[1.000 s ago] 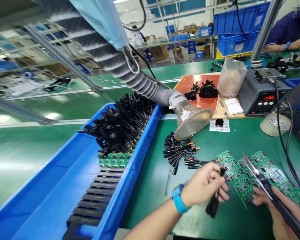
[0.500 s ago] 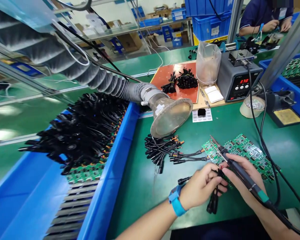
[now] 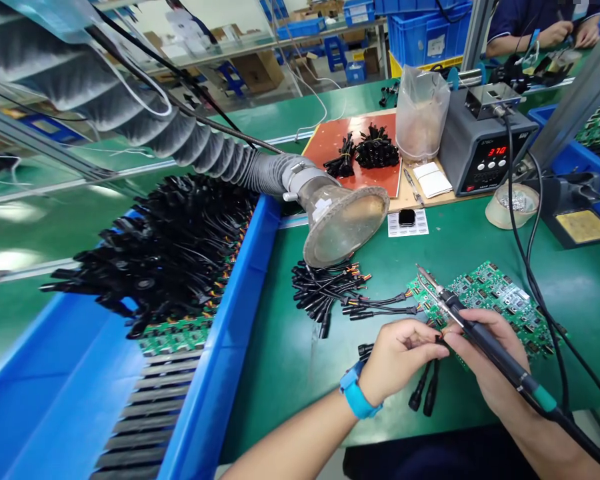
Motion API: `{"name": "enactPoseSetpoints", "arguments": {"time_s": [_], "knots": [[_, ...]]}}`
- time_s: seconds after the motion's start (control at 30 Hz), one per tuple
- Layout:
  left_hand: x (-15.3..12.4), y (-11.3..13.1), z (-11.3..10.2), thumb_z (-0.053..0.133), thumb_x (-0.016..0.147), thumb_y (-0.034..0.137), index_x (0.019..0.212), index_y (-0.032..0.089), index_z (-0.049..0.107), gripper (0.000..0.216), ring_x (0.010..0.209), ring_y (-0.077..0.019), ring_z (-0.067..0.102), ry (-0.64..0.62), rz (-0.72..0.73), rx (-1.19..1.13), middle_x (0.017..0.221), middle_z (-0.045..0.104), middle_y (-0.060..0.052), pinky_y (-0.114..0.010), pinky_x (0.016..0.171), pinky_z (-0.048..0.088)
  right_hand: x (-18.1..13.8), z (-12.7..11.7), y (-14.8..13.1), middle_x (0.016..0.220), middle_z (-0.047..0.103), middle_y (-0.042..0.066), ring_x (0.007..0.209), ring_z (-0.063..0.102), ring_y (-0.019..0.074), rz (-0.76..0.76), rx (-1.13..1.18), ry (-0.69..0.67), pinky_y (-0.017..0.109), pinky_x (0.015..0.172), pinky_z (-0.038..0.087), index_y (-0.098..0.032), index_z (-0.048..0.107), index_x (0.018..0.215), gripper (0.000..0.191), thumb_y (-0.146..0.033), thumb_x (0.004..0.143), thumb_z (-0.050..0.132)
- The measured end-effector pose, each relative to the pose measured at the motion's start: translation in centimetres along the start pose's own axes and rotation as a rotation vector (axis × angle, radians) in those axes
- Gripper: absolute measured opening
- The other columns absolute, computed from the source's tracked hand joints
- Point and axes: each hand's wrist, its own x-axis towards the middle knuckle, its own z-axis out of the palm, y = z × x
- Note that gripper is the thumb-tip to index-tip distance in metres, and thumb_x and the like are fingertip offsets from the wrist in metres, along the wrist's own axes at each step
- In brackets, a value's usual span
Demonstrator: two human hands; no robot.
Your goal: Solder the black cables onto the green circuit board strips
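My left hand [image 3: 397,353], with a blue band at the wrist, pinches the wire end of a black cable [image 3: 431,390]. Its round connector hangs below my fingers, beside another one. A soldering iron [image 3: 487,343] lies across my right hand [image 3: 503,367], its tip pointing up and left over the green circuit boards [image 3: 505,300]. The thumb and a fingertip of that hand meet my left fingertips at the cable end; whether they grip it too is hidden. Several black cables [image 3: 385,308] run leftward from the boards' near-left corner, next to a pile of loose cables [image 3: 320,290].
A fume extractor hood [image 3: 347,227] hangs over the cable pile. On the left, a blue bin [image 3: 240,313] holds boards with black cables. The soldering station [image 3: 490,147], a solder-filled roll [image 3: 511,205] and an iron stand [image 3: 580,213] stand at back right. A co-worker's hands [image 3: 570,33] show beyond.
My left fingers have straightened into a pinch at the cable end, and the hanging connectors have swung slightly. The iron stays in my right hand. The whole view has shifted a little.
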Motion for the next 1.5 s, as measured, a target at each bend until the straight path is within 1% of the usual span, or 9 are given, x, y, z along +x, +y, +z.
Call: {"name": "enactPoseSetpoints", "arguments": {"time_s": [0.1,0.3,0.4,0.5,0.67,0.83,1.03,1.23,1.5], "knots": [[-0.1,0.5,-0.4,0.074,0.068,0.029,0.069,0.015,0.066,0.017,0.057,-0.0102,0.054,-0.027,0.127,0.199,0.063,0.059,0.000,-0.022,0.057,0.045,0.5,-0.4,-0.6,0.084,0.069,0.000,0.072,0.067,0.0134,-0.036,-0.090,-0.085,0.022,0.063,0.057,-0.026,0.057,0.101,0.029,-0.025,0.074,0.068],[-0.7,1.0,-0.3,0.059,0.081,0.020,0.085,0.017,0.071,0.014,0.064,-0.0126,0.054,-0.002,0.377,0.683,0.069,0.057,-0.003,-0.023,0.060,0.044,1.1,-1.0,-1.0,0.088,0.066,0.000,0.085,0.064,0.0133,-0.373,-0.397,-0.185,0.023,0.073,0.054,-0.028,0.064,0.097,0.021,-0.018,0.079,0.058],[-0.8,0.8,0.0,0.061,0.078,0.019,0.077,0.016,0.069,0.009,0.059,-0.0109,0.052,0.048,0.292,0.653,0.066,0.055,-0.002,-0.023,0.057,0.044,0.7,-0.6,-0.5,0.087,0.065,0.000,0.086,0.063,0.0138,-0.365,-0.401,-0.136,0.025,0.075,0.054,-0.027,0.064,0.096,0.021,-0.017,0.078,0.059],[-0.7,1.0,0.1,0.066,0.074,0.025,0.073,0.014,0.063,0.012,0.052,-0.0090,0.051,0.074,0.067,0.319,0.061,0.056,0.000,-0.021,0.052,0.046,0.2,-0.5,-0.2,0.092,0.063,0.001,0.080,0.063,0.0129,-0.321,-0.396,0.002,0.023,0.068,0.054,-0.025,0.059,0.103,0.027,-0.017,0.077,0.063],[-0.4,1.6,-0.1,0.073,0.066,0.029,0.078,0.012,0.061,0.023,0.049,-0.0086,0.053,0.135,-0.092,0.035,0.057,0.058,0.002,-0.021,0.050,0.048,-1.2,-3.0,0.7,0.103,0.063,0.005,0.089,0.064,0.0179,-0.357,-0.362,0.100,0.031,0.076,0.054,-0.024,0.058,0.108,0.033,-0.013,0.077,0.062],[-0.7,1.2,-0.2,0.070,0.071,0.025,0.097,0.014,0.061,0.030,0.053,-0.0101,0.056,0.150,-0.014,0.246,0.062,0.060,0.001,-0.022,0.051,0.048,-3.4,-6.6,1.8,0.100,0.065,0.006,0.096,0.062,0.0225,-0.537,-0.467,-0.107,0.039,0.077,0.054,-0.021,0.054,0.117,0.046,-0.003,0.075,0.057],[-1.2,0.6,-0.1,0.061,0.078,0.020,0.082,0.015,0.067,0.009,0.057,-0.0113,0.056,0.022,0.171,0.885,0.072,0.061,-0.004,-0.023,0.054,0.047,-4.8,-8.6,2.0,0.087,0.065,0.004,0.080,0.064,0.0192,-0.635,-0.432,-0.154,0.036,0.067,0.055,-0.020,0.053,0.118,0.051,0.000,0.071,0.057],[-1.3,0.4,-0.4,0.062,0.078,0.019,0.110,0.016,0.056,0.032,0.057,-0.0105,0.057,-0.013,0.178,0.793,0.071,0.064,0.001,-0.022,0.055,0.048,-4.8,-9.5,1.5,0.066,0.062,0.000,0.062,0.056,0.0155,-0.637,-0.461,-0.378,0.037,0.060,0.053,-0.022,0.042,0.129,0.066,0.003,0.069,0.051],[-1.1,0.5,-0.6,0.059,0.081,0.021,0.089,0.016,0.067,0.013,0.056,-0.0102,0.056,-0.053,0.239,0.904,0.071,0.063,-0.002,-0.020,0.051,0.045,-4.1,-8.4,0.2,0.055,0.052,-0.003,0.052,0.047,0.0131,-0.745,-0.637,-0.382,0.029,0.051,0.050,-0.018,0.048,0.116,0.051,0.000,0.068,0.049]]}}
